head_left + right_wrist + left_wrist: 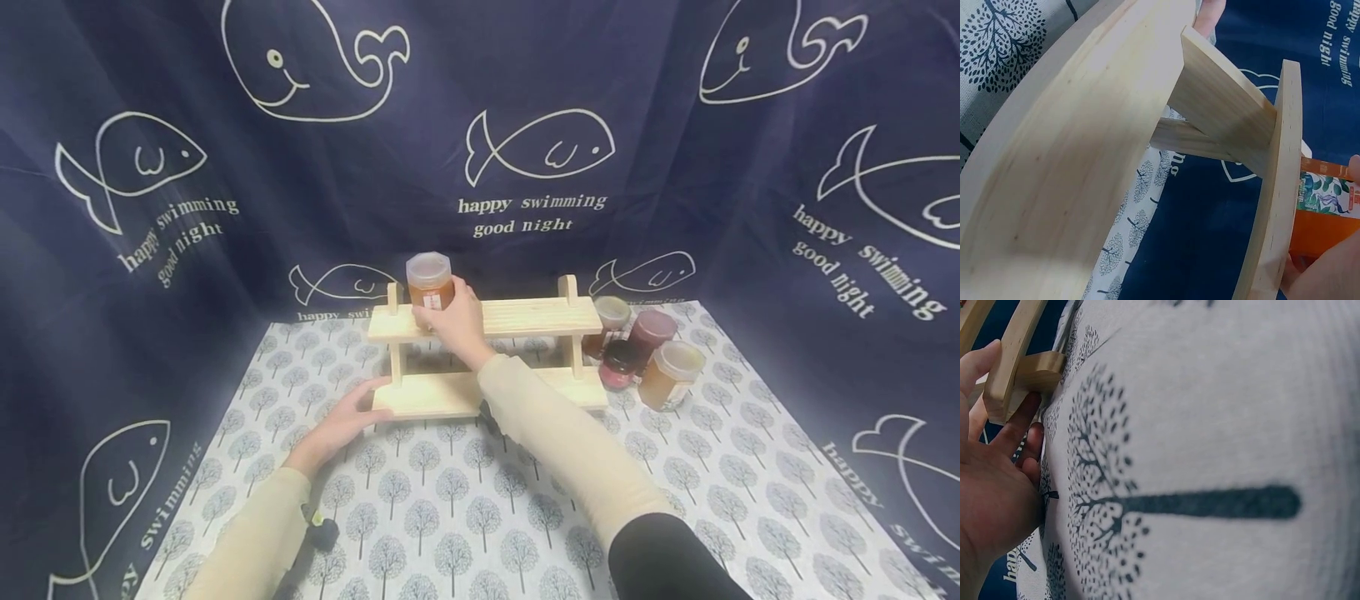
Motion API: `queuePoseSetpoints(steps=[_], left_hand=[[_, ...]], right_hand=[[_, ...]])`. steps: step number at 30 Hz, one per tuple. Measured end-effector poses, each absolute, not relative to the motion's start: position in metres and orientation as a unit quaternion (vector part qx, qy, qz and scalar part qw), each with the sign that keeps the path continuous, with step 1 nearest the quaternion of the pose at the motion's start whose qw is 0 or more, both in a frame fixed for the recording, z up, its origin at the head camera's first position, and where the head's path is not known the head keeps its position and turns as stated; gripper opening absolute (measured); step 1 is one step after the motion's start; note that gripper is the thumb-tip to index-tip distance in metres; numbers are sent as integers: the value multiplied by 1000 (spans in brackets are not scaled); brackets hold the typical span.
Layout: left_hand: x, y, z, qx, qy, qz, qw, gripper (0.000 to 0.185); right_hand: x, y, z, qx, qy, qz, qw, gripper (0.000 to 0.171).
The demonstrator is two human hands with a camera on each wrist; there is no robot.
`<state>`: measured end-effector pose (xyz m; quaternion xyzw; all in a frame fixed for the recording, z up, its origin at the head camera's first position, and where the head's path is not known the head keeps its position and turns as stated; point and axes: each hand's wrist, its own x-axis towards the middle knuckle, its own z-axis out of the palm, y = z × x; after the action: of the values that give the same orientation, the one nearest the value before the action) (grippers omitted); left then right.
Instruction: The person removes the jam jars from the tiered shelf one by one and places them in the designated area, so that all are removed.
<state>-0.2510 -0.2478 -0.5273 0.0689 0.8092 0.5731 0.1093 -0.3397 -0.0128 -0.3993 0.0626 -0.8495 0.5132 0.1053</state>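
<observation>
A two-tier wooden display rack (438, 403) stands on the cloth-covered table. At its lower left end, my left hand (348, 421) holds the board; in the left wrist view the thumb and fingers (1016, 428) lie around the board's end. My right hand (459, 325) reaches over the lower tier and grips a jar (430, 279) with amber contents and a pale translucent lid. This jar is upright at the left of the upper tier; the hand hides part of its base. The right wrist view shows its orange side and printed label (1329, 192) behind the upper board.
Right of the rack are several jars: an amber one (662, 387) with a pale lid, a dark red one (651, 333), a small one with a black lid (618, 358), and a pale-lidded one (611, 312) behind. Dark blue curtains (525, 50) surround the table.
</observation>
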Motion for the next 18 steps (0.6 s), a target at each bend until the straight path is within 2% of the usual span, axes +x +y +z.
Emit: queuePoseSetpoints(steps=[18], left_hand=[[-253,-249,-523,73,839,530,96,76]], right_hand=[[-342,-9,-384,84,-843,514,134,73]])
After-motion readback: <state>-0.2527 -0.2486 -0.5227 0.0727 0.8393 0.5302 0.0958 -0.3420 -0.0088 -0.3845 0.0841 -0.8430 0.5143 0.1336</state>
